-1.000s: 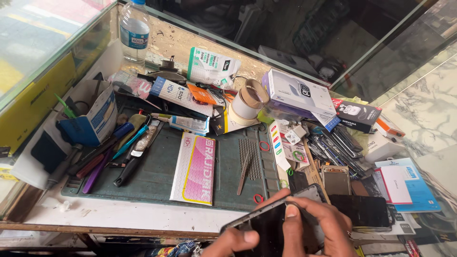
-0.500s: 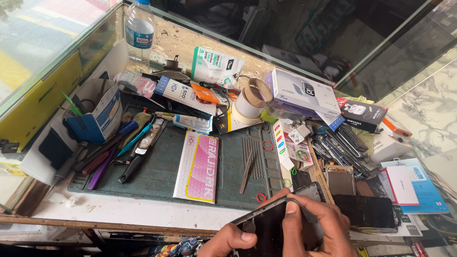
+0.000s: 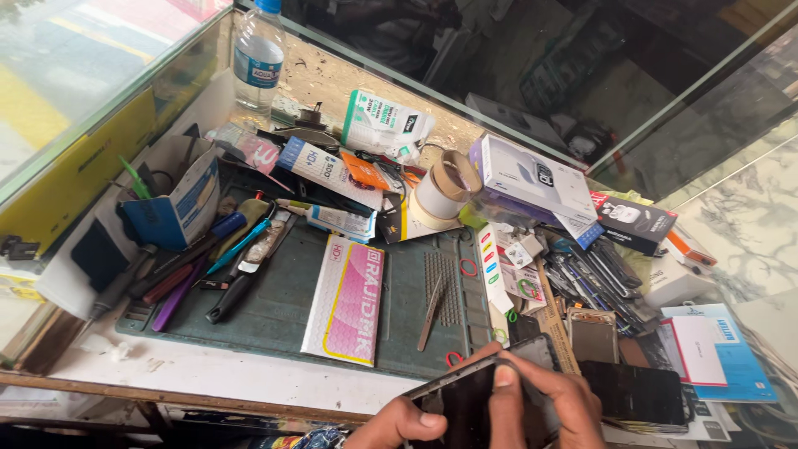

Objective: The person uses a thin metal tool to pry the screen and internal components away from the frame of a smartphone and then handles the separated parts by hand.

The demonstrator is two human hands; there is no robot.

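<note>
While your left hand (image 3: 399, 424) and right hand (image 3: 553, 399) both clasp one dark phone (image 3: 474, 403) at the bench's near edge, one pink packet (image 3: 347, 301) lies on one green mat (image 3: 283, 303), one tape roll (image 3: 445, 189) and one water bottle (image 3: 258, 62) beyond.

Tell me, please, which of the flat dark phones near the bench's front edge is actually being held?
The dark phone at the bottom edge, gripped by both hands: left hand, right hand. The other black phone lies untouched on the bench just to their right.
</note>
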